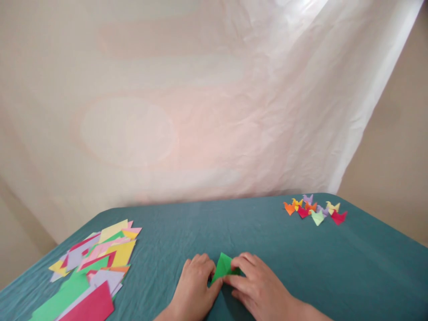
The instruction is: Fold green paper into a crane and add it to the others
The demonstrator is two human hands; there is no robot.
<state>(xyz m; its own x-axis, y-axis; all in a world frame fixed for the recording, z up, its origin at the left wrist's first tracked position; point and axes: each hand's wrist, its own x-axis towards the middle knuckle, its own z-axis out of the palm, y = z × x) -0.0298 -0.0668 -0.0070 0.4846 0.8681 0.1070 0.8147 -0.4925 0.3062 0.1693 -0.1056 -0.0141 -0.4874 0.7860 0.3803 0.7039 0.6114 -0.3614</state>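
A small green piece of folded paper point(222, 265) is between my two hands near the front of the table, its pointed tip facing away from me. My left hand point(196, 285) grips its left edge, with the thumb at the near corner and the other fingers curled. From the right, my right hand point(256, 283) pinches the paper, thumb low and index finger on its right side. The fingers hide the paper's lower and right parts.
Loose coloured paper sheets point(96, 258) lie in an overlapping pile on the left. Several small folded paper birds point(317, 217) stand at the far right. A dark green cloth point(174, 236) covers the table, and a pale hanging sheet point(200, 133) is behind it.
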